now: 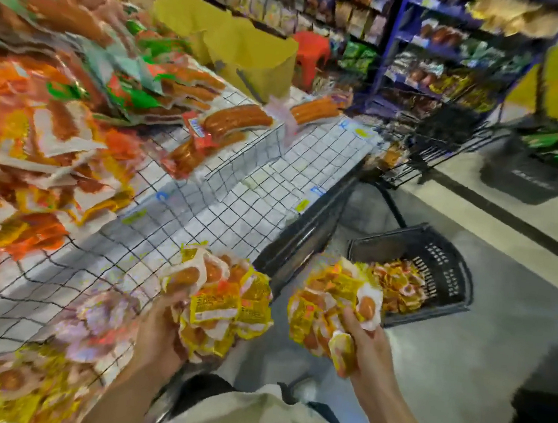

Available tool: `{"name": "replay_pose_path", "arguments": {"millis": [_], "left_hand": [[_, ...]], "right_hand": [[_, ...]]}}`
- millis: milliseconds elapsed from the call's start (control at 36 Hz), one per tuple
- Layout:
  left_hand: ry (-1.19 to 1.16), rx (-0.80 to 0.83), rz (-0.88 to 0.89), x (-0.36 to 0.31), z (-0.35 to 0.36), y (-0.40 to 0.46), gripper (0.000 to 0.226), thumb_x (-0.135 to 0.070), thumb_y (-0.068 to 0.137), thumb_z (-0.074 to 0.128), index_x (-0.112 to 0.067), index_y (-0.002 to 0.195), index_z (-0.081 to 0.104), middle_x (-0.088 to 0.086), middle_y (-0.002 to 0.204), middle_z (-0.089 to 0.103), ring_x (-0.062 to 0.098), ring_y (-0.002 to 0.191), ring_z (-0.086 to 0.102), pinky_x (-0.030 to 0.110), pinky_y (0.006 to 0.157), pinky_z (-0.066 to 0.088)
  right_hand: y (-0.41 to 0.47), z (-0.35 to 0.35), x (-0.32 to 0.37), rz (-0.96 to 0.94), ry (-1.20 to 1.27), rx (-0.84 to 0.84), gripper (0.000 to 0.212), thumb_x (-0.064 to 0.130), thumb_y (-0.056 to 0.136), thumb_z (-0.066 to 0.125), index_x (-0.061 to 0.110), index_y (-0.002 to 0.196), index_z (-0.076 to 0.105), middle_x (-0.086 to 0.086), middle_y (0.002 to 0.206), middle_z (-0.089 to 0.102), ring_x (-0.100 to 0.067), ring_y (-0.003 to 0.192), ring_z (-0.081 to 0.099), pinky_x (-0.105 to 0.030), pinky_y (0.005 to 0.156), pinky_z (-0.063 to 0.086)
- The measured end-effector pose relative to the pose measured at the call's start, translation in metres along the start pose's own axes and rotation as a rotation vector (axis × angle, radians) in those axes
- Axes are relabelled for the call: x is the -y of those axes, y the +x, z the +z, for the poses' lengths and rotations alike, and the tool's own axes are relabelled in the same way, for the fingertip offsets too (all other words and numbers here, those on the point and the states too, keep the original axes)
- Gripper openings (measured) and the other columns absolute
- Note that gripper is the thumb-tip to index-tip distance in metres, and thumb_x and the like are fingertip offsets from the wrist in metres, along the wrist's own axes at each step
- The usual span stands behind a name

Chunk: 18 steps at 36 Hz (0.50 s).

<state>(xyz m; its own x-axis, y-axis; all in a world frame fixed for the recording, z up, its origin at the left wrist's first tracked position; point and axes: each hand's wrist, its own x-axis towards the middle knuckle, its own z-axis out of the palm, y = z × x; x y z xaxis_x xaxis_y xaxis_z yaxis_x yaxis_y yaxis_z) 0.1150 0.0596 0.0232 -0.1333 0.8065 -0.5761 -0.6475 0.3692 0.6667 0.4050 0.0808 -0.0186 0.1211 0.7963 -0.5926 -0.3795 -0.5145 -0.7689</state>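
My left hand [160, 326] grips a bundle of small yellow sausage packets [224, 295] at the near edge of the wire-grid display shelf [239, 186]. My right hand [365, 344] grips a second bundle of yellow sausage packets [330, 299], held over the floor to the right of the shelf. Just beyond that bundle a black plastic basket [451, 264] stands on the floor, holding more of the same packets [397, 285].
Heaps of orange, green and yellow sausage packs [50, 111] cover the shelf's left side; larger sausage packs [232, 120] lie further back. A black wire rack [432, 144] and a blue snack shelf [442, 56] stand behind. A red stool [309, 52] sits in the aisle.
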Motion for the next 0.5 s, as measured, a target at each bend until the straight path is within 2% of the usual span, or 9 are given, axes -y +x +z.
{"name": "replay_pose_path", "arguments": {"millis": [139,222,306,389,444,500], "left_hand": [[0.016,0.050,-0.056,0.032,0.070,0.034,0.036,-0.017,0.096,0.044,-0.019,0.094,0.080,0.010,0.100,0.076,0.027,0.084,0.075,0.039,0.071,0.062],[0.044,0.071,-0.097,0.047,0.103,0.053,0.035,-0.017,0.095,0.043,-0.022,0.093,0.078,0.008,0.103,0.075,0.026,0.084,0.074,0.036,0.067,0.061],[0.078,0.115,-0.167,0.061,0.131,0.074,0.039,-0.018,0.096,0.040,-0.023,0.094,0.078,0.006,0.094,0.075,0.024,0.079,0.073,0.033,0.062,0.060],[0.130,0.178,-0.187,0.073,0.161,0.096,0.035,-0.020,0.095,0.044,-0.016,0.116,0.073,0.012,0.107,0.074,0.029,0.093,0.073,0.039,0.072,0.061],[0.162,0.214,-0.222,0.083,0.177,0.113,0.036,-0.022,0.095,0.046,-0.014,0.117,0.073,0.014,0.111,0.074,0.029,0.097,0.073,0.039,0.073,0.061],[0.180,0.234,-0.290,0.095,0.188,0.135,0.037,-0.023,0.095,0.047,-0.011,0.118,0.073,0.016,0.115,0.073,0.030,0.101,0.073,0.040,0.075,0.061]], "right_hand": [[0.012,-0.052,0.015,0.001,0.062,-0.090,0.026,0.016,0.099,0.063,0.006,0.122,0.067,-0.006,0.082,0.076,-0.016,0.063,0.071,-0.027,0.045,0.052],[0.022,-0.081,0.019,-0.005,0.087,-0.179,0.025,0.019,0.097,0.066,0.009,0.119,0.069,-0.006,0.087,0.076,-0.016,0.062,0.071,-0.025,0.044,0.050],[0.032,-0.109,0.023,0.029,0.079,-0.266,0.029,0.031,0.093,0.071,0.012,0.114,0.073,-0.007,0.078,0.073,-0.018,0.053,0.062,-0.026,0.039,0.043],[0.042,-0.129,0.030,0.047,0.128,-0.319,0.031,0.043,0.084,0.074,0.019,0.103,0.078,-0.010,0.079,0.075,-0.020,0.055,0.066,-0.027,0.042,0.047],[0.047,-0.138,0.035,0.053,0.170,-0.358,0.032,0.043,0.081,0.074,0.022,0.104,0.078,-0.009,0.086,0.077,-0.019,0.061,0.070,-0.028,0.046,0.052],[0.055,-0.147,0.038,0.062,0.204,-0.426,0.033,0.037,0.086,0.073,0.016,0.112,0.075,-0.010,0.086,0.076,-0.015,0.059,0.069,-0.027,0.044,0.051]]}}
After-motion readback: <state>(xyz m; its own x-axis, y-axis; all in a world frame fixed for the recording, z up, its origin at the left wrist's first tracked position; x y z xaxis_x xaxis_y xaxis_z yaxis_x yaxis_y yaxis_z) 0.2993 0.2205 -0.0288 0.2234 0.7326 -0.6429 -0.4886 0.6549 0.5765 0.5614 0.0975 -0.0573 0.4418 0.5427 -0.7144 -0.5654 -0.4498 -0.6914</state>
